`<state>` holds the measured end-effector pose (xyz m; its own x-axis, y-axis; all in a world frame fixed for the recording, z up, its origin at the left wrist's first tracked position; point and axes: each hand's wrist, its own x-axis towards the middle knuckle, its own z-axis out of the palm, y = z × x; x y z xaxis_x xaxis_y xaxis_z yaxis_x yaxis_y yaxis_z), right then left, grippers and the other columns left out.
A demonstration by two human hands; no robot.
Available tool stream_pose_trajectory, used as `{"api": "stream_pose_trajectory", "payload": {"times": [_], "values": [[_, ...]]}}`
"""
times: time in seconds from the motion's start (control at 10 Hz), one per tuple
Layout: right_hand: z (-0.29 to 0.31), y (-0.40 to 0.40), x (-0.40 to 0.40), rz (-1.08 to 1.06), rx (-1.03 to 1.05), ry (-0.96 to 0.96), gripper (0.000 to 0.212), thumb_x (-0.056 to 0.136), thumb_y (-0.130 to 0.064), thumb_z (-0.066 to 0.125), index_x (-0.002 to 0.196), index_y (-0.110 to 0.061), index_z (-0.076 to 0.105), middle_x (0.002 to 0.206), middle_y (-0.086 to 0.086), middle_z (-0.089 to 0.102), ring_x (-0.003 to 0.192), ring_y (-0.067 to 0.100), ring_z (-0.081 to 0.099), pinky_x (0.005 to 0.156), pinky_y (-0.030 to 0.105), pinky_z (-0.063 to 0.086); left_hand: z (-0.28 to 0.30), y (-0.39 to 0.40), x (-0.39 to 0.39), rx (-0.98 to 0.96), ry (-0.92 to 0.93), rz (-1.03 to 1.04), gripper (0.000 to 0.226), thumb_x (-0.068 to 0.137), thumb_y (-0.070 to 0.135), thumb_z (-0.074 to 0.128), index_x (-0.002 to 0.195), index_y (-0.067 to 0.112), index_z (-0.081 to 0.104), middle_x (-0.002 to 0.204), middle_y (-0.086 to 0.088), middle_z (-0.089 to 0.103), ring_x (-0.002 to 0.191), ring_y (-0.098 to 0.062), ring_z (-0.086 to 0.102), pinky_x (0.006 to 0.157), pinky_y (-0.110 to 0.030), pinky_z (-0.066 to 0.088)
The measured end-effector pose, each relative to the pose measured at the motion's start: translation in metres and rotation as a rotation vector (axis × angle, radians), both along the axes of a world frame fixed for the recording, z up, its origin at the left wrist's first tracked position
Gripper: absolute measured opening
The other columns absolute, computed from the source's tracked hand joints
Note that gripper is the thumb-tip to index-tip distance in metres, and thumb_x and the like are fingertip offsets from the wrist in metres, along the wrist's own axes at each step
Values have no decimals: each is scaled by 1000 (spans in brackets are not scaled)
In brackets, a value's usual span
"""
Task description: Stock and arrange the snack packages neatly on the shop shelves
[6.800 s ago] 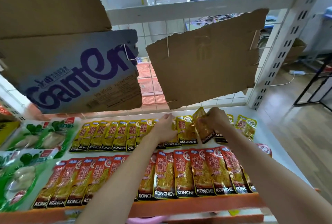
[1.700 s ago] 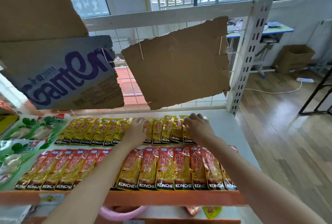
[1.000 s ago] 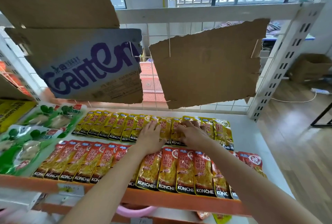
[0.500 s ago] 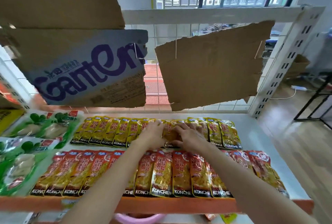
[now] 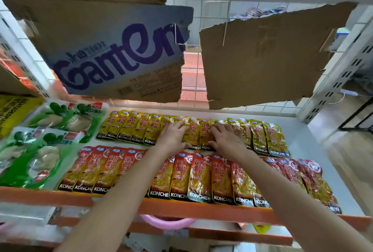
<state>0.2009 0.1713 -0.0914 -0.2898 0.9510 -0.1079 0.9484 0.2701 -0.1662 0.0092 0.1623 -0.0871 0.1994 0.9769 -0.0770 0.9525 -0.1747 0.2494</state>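
A back row of yellow snack packets (image 5: 129,128) lies overlapped across the white shelf (image 5: 306,142). In front of it runs a row of red snack packets (image 5: 201,177), reaching the orange shelf edge (image 5: 46,198). My left hand (image 5: 173,137) lies flat, fingers spread, on the middle of the yellow row. My right hand (image 5: 226,138) rests flat beside it on the neighbouring yellow packets (image 5: 272,140). Both palms press down on packets; neither hand grips one. My forearms cover part of the red row.
Green vacuum packs (image 5: 40,150) lie at the shelf's left. A Ganten cardboard sheet (image 5: 113,55) and a plain cardboard sheet (image 5: 262,59) hang on the wire back. A white upright (image 5: 335,82) stands at the right. A pink basin (image 5: 167,223) sits below.
Since 6.8 s ago the yellow packet held in my right hand was laid into the back row. Both hands then moved to the row's middle and now lie flat, close together.
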Motion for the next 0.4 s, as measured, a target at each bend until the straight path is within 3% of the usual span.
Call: {"api": "stream_pose_trajectory", "payload": {"times": [0.2, 0.3, 0.4], "values": [[22, 1, -8, 121, 61, -126, 36, 92, -35, 51, 124, -18, 46, 136, 4, 42, 129, 23, 32, 106, 50, 24, 18, -23, 8, 90, -103, 113, 49, 86, 40, 63, 129, 17, 53, 141, -4, 41, 134, -21, 32, 110, -39, 32], [33, -6, -10, 252, 126, -96, 30, 90, -23, 52, 119, -14, 50, 123, 9, 49, 117, 26, 45, 87, 32, 37, 37, -53, 4, 113, -145, 158, 37, 90, 33, 58, 123, 16, 56, 128, -3, 50, 121, -18, 44, 100, -36, 42], [48, -13, -17, 367, 83, 20, 38, 87, -15, 51, 124, -15, 49, 117, 11, 50, 108, 32, 52, 78, 31, 41, 64, -78, 0, 200, -141, 197, 33, 92, 30, 55, 122, 15, 56, 126, -3, 52, 121, -17, 45, 99, -32, 40]]}}
